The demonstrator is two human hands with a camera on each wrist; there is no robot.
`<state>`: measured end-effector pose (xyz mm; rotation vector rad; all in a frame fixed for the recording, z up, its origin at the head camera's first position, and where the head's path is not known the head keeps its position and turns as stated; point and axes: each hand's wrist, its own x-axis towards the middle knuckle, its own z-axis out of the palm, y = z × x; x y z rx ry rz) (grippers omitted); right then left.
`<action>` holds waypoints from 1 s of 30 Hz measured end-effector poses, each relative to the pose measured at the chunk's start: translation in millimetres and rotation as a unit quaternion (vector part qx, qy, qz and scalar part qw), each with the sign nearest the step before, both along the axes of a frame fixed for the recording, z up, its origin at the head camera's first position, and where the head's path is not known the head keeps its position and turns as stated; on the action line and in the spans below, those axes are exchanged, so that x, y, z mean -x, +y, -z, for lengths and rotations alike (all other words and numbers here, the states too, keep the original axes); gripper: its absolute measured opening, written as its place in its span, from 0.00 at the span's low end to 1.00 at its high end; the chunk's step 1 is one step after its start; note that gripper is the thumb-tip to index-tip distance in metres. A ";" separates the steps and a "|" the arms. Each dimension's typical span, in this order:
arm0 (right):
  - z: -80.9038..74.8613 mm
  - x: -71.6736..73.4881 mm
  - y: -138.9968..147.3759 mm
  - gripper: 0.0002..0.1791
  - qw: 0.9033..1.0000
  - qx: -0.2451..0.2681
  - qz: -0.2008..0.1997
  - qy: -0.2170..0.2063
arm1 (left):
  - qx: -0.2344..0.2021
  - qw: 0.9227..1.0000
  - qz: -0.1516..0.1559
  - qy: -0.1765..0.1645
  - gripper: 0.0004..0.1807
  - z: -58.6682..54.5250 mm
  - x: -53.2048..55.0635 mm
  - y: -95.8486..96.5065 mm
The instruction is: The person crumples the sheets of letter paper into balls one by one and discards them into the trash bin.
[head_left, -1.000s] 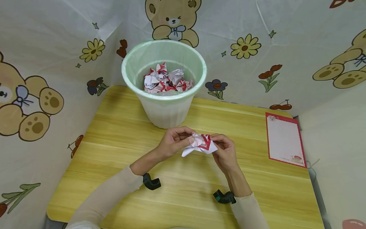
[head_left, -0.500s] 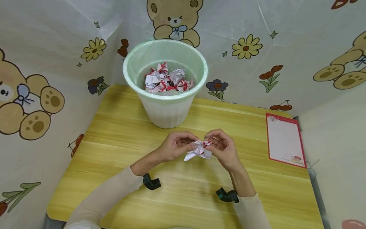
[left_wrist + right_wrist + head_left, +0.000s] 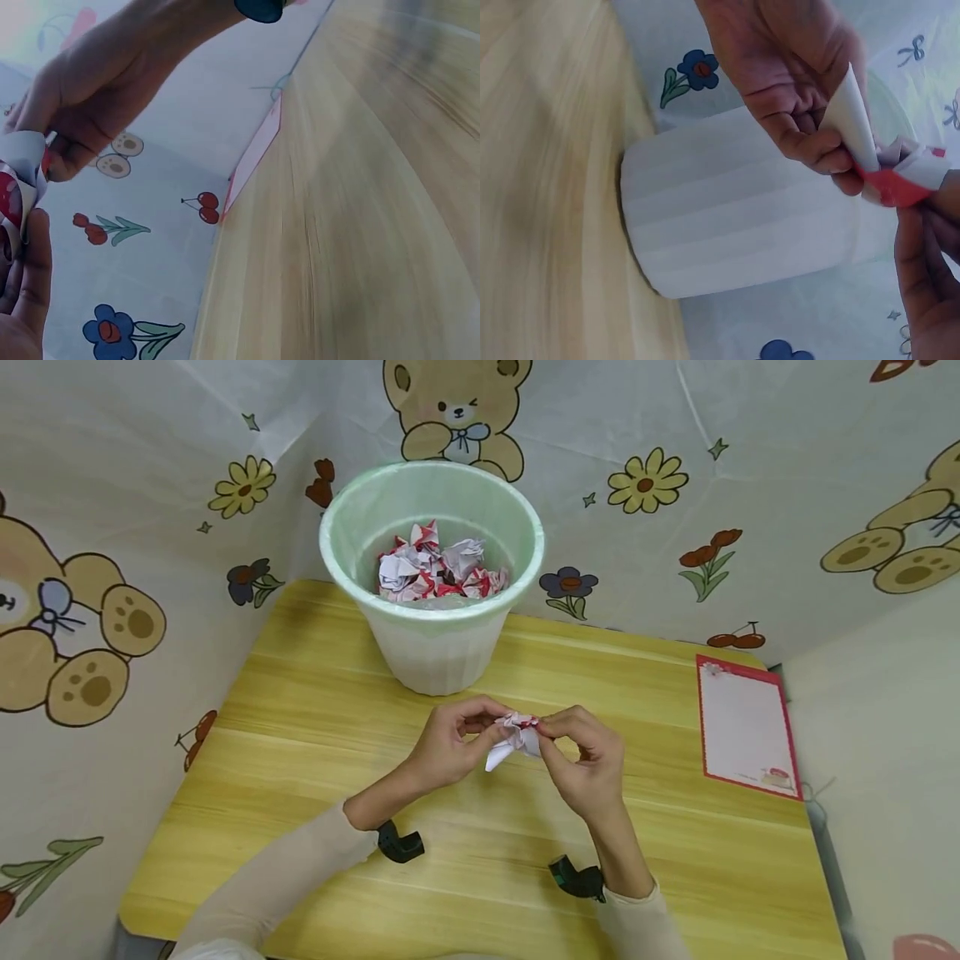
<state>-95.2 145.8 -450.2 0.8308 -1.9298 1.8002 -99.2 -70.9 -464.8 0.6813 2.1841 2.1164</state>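
Between both hands, above the table, is a crumpled sheet of paper, white with red edging. My left hand grips its left side with curled fingers and thumb. Its right side is pinched between thumb and fingers of my right hand. From the right wrist, a white flap of the paper sticks up beside the left hand, and the red part faces the camera. The left wrist view catches only part of the paper at its left edge.
Behind the hands stands a pale green and white bin with several crumpled red and white papers inside. A flat red-bordered sheet lies at the right edge of the wooden table. A printed cloth hangs around the table.
The paper has become smaller and more bunched; its red corner has been folded in. My right hand first shifted inward and its fingers have changed their hold on the right side. The bin stays put.
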 end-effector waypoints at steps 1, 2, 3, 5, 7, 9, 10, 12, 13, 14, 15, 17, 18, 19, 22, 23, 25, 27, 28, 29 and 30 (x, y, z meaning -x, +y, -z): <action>-2.5 -0.9 -1.5 0.10 1.000 -0.019 0.015 0.015 | -0.002 1.000 -0.006 0.001 0.08 0.1 -0.2 0.5; -5.0 -1.7 -2.6 0.09 0.998 -0.040 0.028 0.030 | -0.003 1.000 -0.010 0.004 0.08 0.7 -0.2 1.1; -7.4 -2.2 -3.4 0.07 0.997 -0.056 0.037 0.042 | -0.004 1.000 -0.014 0.006 0.08 1.3 -0.1 1.6; -11.1 -2.9 -4.6 0.03 0.994 -0.076 0.045 0.058 | -0.007 1.000 -0.018 0.014 0.07 2.4 0.1 2.7; -13.6 -3.1 -5.9 0.10 0.993 -0.088 0.052 0.060 | -0.006 0.999 -0.025 0.026 0.07 3.5 0.6 3.9; -15.3 -3.1 -7.6 0.18 0.992 -0.093 0.064 0.055 | -0.005 0.999 -0.027 0.040 0.07 4.4 1.1 4.9; -16.1 -3.0 -8.5 0.21 0.991 -0.097 0.072 0.050 | -0.003 0.999 -0.026 0.046 0.07 5.1 1.2 5.4; -17.9 -2.7 -10.7 0.20 0.989 -0.110 0.092 0.036 | 0.001 0.998 -0.025 0.059 0.07 6.3 1.6 6.1; -18.8 -2.4 -11.9 0.19 0.987 -0.118 0.103 0.027 | 0.001 0.998 -0.023 0.064 0.07 6.9 1.9 6.3; -20.0 -2.3 -12.8 0.17 0.985 -0.127 0.113 0.015 | 0.002 0.997 -0.023 0.070 0.07 7.2 2.3 6.6; -20.6 -3.1 -13.2 0.16 0.983 -0.135 0.122 0.001 | 0.004 0.997 -0.023 0.074 0.07 8.0 2.0 7.1; -23.1 -2.3 -14.8 0.14 0.981 -0.144 0.127 -0.026 | 0.008 0.996 -0.029 0.084 0.07 8.3 3.0 7.2; -24.1 -2.0 -15.1 0.13 0.981 -0.143 0.124 -0.042 | 0.009 0.996 -0.034 0.088 0.06 8.2 3.1 7.2; -24.3 -1.7 -14.8 0.13 0.982 -0.139 0.117 -0.058 | 0.008 0.995 -0.038 0.092 0.06 8.5 3.4 7.1; -22.9 -0.4 -11.9 0.10 0.987 -0.101 0.070 -0.105 | 0.006 0.993 -0.048 0.105 0.06 8.8 3.6 6.6; -21.4 0.4 -9.9 0.09 0.988 -0.083 0.051 -0.122 | 0.004 0.993 -0.051 0.109 0.06 8.4 3.9 6.0; -17.8 1.8 -5.3 0.06 0.987 -0.041 0.005 -0.158 | -0.001 0.992 -0.048 0.112 0.06 7.4 4.8 4.2; -13.7 3.0 0.1 0.05 0.981 0.002 -0.046 -0.188 | -0.005 0.993 -0.038 0.110 0.07 6.0 5.7 1.5; -11.8 3.5 2.9 0.05 0.977 0.021 -0.070 -0.199 | -0.007 0.994 -0.032 0.108 0.07 5.3 6.2 0.1; -9.9 4.2 5.5 0.05 0.972 0.040 -0.097 -0.209 | -0.009 0.994 -0.025 0.104 0.08 4.8 6.5 -1.4; -8.2 4.9 7.8 0.06 0.966 0.057 -0.123 -0.219 | -0.012 0.994 -0.017 0.103 0.08 4.4 6.8 -2.6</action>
